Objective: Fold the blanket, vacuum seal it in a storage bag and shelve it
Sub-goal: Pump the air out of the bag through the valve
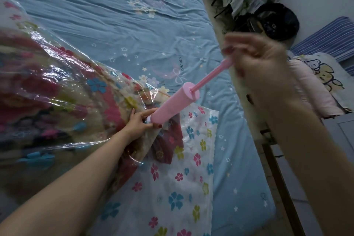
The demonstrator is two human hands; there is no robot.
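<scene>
Currently a person is pumping air out of a clear flowered storage bag (63,90) lying on a bed (118,25), with the folded red flowered blanket (38,101) inside it. The left hand (139,122) curls its fingers round the base of a pink hand pump (174,104), holding it on the bag's valve. The right hand (254,67), blurred, grips the pump's handle with the rod (210,75) drawn out above the pump. A tilted pump could slip off the valve and let air back in. The bag looks puffy, so sealing seems unfinished. Beside the pump, the bag's end lies flat, with no blanket in it.
</scene>
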